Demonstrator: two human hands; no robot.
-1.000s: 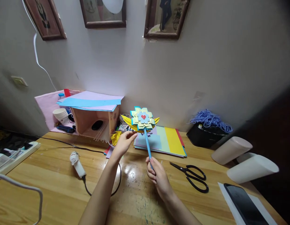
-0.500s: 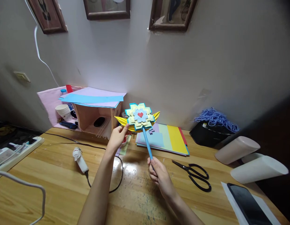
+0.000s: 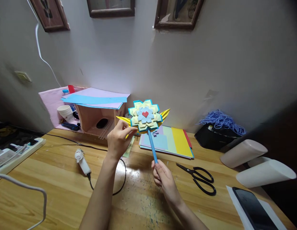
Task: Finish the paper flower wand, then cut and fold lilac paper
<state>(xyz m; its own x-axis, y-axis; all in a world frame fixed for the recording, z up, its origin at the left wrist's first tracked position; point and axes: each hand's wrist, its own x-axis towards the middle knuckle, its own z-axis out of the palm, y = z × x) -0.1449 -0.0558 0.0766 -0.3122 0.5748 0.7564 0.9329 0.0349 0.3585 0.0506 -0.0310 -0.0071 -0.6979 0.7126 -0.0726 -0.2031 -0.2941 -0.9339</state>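
Paper flower [image 3: 147,123] (blue-stemmed) in hands [image 3: 163,175].

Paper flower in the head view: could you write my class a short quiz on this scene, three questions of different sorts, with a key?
1. Multiple choice: which hand grips the blue stem? A: left. B: right. C: neither.
2. True or false: the scissors lie on the wooden table.
3. Fill in the gap: at the centre of the paper flower is a red ____.

Key: 1. B, the right hand. 2. True. 3. Heart.
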